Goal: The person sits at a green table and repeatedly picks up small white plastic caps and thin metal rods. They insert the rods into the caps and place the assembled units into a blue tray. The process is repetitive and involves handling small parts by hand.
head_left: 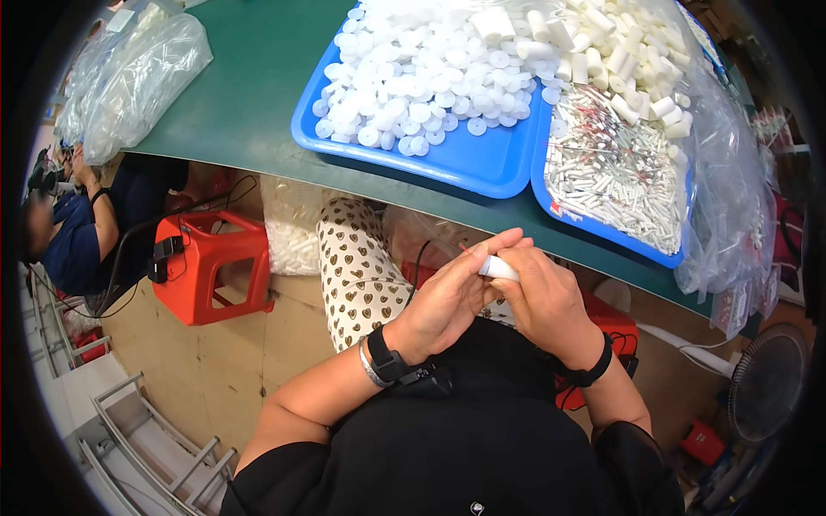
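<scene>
My right hand is closed around a short white plastic cylinder, its thumb pressed against the near end. My left hand lies open beside it, palm turned up and fingers stretched toward the cylinder's far end. A small thin red tip shows by the left fingers; what it belongs to is hidden. Both hands are above my lap, just short of the green table's edge. Beyond them, a blue tray holds a heap of translucent white discs. To its right, another blue tray contains many thin white sticks and some red-and-green-tipped pieces.
White foam-like cylinders are piled at the back right, with clear plastic draped alongside. A plastic bag lies on the table's left. A red stool and a seated person are at the left; a fan stands at the right.
</scene>
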Motion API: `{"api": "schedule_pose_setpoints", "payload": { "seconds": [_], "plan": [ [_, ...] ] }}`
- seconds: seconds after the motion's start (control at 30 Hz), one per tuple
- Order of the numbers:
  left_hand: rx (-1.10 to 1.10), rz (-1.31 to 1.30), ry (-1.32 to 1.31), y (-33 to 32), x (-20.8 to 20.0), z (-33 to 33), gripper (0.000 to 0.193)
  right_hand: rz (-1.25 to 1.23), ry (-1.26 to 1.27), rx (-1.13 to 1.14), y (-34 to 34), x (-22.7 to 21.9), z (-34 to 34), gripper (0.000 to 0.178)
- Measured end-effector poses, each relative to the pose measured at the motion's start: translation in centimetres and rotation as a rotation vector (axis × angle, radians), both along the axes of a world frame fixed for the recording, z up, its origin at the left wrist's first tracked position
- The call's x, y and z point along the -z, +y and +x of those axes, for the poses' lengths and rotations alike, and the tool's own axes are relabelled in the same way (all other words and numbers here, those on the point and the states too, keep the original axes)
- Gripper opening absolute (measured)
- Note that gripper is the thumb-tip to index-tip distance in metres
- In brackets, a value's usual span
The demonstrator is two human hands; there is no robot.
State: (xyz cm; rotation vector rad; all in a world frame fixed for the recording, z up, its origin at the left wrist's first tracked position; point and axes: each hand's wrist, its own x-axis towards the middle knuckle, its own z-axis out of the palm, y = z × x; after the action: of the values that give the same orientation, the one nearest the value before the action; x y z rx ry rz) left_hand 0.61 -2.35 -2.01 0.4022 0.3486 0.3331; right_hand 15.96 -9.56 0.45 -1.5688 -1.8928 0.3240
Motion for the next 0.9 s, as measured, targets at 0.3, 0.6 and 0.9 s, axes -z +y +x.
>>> {"api": "schedule_pose_setpoints", "payload": {
  "seconds": [0.3, 0.6, 0.9],
  "plan": [
    [-0.131, -0.211, -0.030, -1.2, 0.4, 0.1, 0.045, -0.091, -0.114, 0.090, 0.2, 0.1, -2.4, 0.032],
    [-0.069, -0.168, 0.059, -0.4, -0.1, -0.5, 0.047, 0.030, -0.047, 0.075, 0.3, 0.7, -1.5, 0.032],
    [-0.215, -0.292, -0.012, -1.9, 0.2, 0.3, 0.048, 0.002, -0.170, 0.109, 0.5, 1.4, -3.1, 0.027]
  ]
}}
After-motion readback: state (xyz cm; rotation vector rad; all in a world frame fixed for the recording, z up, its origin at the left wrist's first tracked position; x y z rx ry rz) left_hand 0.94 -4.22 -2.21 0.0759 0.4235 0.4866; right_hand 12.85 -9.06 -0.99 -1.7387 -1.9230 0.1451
